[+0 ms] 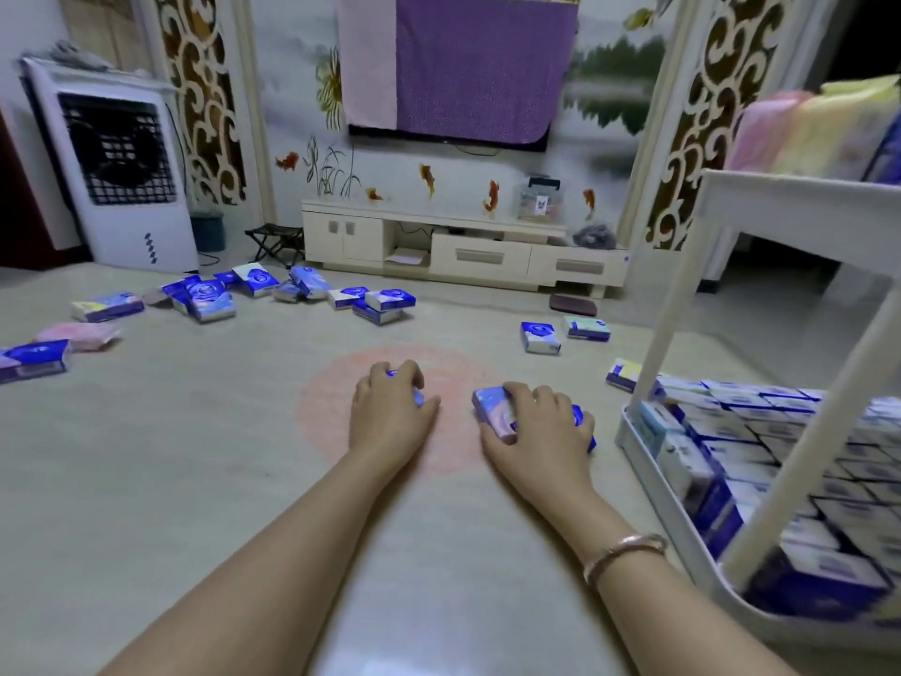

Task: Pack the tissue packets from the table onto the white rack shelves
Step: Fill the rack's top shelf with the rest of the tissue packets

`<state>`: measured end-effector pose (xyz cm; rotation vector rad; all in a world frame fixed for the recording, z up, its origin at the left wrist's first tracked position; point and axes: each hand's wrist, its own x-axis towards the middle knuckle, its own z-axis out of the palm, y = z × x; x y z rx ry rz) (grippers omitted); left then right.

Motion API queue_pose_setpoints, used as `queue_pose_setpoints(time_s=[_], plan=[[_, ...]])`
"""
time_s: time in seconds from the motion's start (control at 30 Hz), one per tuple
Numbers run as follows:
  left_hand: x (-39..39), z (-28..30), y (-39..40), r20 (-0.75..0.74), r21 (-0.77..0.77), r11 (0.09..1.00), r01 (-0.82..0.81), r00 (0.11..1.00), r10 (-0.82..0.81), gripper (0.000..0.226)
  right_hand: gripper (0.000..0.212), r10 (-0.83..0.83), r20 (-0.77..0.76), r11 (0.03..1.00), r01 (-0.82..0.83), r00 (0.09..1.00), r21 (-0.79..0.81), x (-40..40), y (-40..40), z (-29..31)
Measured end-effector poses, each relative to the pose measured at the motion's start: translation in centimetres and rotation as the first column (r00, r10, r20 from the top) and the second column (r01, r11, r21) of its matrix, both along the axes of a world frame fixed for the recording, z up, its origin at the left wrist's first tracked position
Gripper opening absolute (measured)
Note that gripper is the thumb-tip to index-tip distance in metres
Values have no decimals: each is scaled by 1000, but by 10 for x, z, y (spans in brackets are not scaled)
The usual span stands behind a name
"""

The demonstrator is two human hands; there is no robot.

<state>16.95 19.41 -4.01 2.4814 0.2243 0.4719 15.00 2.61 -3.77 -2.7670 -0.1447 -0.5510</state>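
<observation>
Loose tissue packets (207,297) are lying scattered far left. Left hand (390,407) is curling over a mostly hidden packet (418,396); right hand (541,422) is gripping another packet (495,407). White rack (692,485) lower shelf is holding packed rows, right.

Near you the table (195,480) lies bare; scattered packets (209,297) crowd its far left, the rack's post (668,309) blocks right.

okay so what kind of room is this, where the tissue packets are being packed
Most likely a home living room. A low cream TV cabinet stands against a wall painted with fish, a cloth-draped screen hangs above it, and a white air cooler stands in the corner.
</observation>
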Motion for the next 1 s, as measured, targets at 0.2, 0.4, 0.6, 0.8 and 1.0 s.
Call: queue_pose_setpoints(time_s=[0.2,0.4,0.6,0.8,1.0], plan=[[-10,28,-8,98,-710,692,129,992,-84,10,44,133,88,881,-159,987,445,5,-10,8],[-20,36,-54,189,-922,290,257,951,-243,32,32,360,146,574,-343,921,744,-2,1,19],[-27,38,-47,308,-941,28,336,891,-335,26,32,504,98,566,-413,858,713,3,2,20],[-24,34,-36,291,-926,162,342,917,-271,26,55,599,-51,530,-348,800,773,0,0,20],[-25,35,-27,233,-960,76,268,921,-311,19,43,160,-88,857,-94,983,506,3,-25,23]])
